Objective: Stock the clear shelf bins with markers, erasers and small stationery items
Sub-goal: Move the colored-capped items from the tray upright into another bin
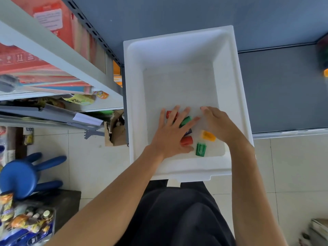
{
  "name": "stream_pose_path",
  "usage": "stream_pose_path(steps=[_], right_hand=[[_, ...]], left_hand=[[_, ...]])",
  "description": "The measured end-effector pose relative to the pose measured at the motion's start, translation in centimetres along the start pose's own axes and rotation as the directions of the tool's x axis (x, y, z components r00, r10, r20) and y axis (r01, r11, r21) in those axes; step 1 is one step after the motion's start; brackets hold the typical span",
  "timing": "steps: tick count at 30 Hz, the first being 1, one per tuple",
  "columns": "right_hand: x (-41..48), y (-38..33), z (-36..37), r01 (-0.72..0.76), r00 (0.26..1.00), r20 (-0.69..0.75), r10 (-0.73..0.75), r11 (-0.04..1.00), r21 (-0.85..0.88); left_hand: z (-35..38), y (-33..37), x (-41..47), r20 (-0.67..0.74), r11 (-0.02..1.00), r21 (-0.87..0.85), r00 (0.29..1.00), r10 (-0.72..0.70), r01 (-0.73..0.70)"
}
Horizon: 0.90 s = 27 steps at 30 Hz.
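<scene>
1. Erasers (pixel 201 149): small red, green, yellow and blue blocks, clustered at the white tub's (pixel 134 86) 6 o'clock end.
2. Your left hand (pixel 172 137): fingers spread, flat on them.
3. Your right hand (pixel 219 124): fingers together, straight, at the cluster's 2 o'clock.

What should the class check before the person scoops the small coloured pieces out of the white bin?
1. Access to white bin: ok, both hands inside.
2. Cover by left hand: ok, spread flat over several pieces.
3. Load in right hand: ok, nothing seen in it.
4. Loose green piece and yellow piece: ok, uncovered between the hands.
5. Number of pieces: cannot tell, some hidden under the left hand.
6. Support under the bin: cannot tell.
</scene>
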State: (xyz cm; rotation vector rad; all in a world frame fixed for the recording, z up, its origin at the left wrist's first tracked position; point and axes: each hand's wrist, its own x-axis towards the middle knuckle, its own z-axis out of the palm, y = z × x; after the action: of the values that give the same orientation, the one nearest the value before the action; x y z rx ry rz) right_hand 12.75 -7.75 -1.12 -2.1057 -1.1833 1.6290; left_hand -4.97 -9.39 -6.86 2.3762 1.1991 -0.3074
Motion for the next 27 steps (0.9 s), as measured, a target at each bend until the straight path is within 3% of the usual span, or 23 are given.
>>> stream_pose_path(steps=[8, 15, 22, 27], right_hand=[[-0.7, 0.0, 0.0, 0.081, 0.995, -0.064, -0.077, 0.995, 0.057], [-0.4, 0.0, 0.3, 0.062, 0.992, -0.115, -0.052, 0.994, 0.087], [-0.5, 0.2, 0.7, 0.131, 0.98, -0.158, -0.117, 0.988, 0.08], [-0.2, 0.1, 0.7, 0.132, 0.979, -0.16, -0.124, 0.991, 0.038]], left_hand=[[-0.4, -0.2, 1.2, -0.39, 0.991, -0.126, 0.921, -0.011, -0.042], [1.0, -0.4, 0.6, -0.297, 0.983, 0.038, 0.941, -0.161, 0.18], [0.9, -0.4, 3.1, -0.488, 0.991, 0.021, 0.866, -0.108, 0.136], [0.9, -0.9, 4.0, -0.514, 0.992, -0.002, 0.85, -0.113, 0.13]])
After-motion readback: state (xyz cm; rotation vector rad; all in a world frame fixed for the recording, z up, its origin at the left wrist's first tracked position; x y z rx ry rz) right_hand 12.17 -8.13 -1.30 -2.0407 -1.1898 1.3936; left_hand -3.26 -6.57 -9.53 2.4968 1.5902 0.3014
